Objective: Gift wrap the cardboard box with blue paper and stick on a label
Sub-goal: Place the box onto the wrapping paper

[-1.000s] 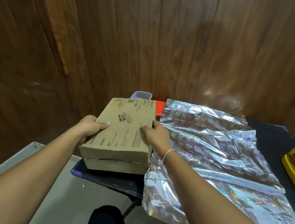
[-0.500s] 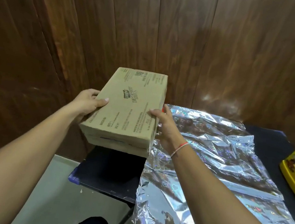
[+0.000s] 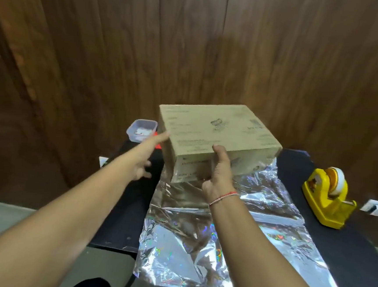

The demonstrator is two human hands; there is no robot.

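The cardboard box [image 3: 216, 134] has now swung over the shiny paper [image 3: 221, 233], with the right hand [image 3: 218, 175] gripping it and the left hand [image 3: 150, 156] open against its side, ready to go down for wrapping

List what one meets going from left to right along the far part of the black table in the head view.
Small clear plastic container → brown cardboard box held in the hands → yellow tape dispenser.

My black table [image 3: 346, 244] carries the crinkled silver holographic wrapping sheet [image 3: 197, 247], a yellow tape dispenser [image 3: 327, 199] at right, and a small clear plastic tub [image 3: 141, 130] far left.
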